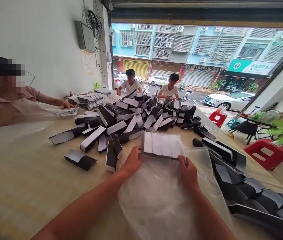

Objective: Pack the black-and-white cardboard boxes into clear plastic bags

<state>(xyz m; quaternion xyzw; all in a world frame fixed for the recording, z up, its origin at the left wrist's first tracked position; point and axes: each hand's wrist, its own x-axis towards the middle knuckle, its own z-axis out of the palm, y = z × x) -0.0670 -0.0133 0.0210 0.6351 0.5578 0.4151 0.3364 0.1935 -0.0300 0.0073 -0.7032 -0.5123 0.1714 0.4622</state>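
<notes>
Both my hands are at the near edge of the table, gripping a white-faced stack of flattened boxes [162,145] at its two ends. My left hand [131,162] holds the stack's left end, and my right hand [188,173] holds its lower right corner. A clear plastic bag [161,200] lies under my forearms, its mouth around the stack's near side. Just left of my left hand stand loose black-and-white cardboard sleeves [111,156], part of a large heap [136,118] spread across the table [28,173]. More black boxes [241,183] lie to my right.
A co-worker at left has a hand on a plastic-wrapped bundle [67,106]. Packed bags [87,101] lie beyond it. Two more people sit across the heap. Behind them, an open doorway shows a street with parked cars. Red plastic stools [267,153] stand at right.
</notes>
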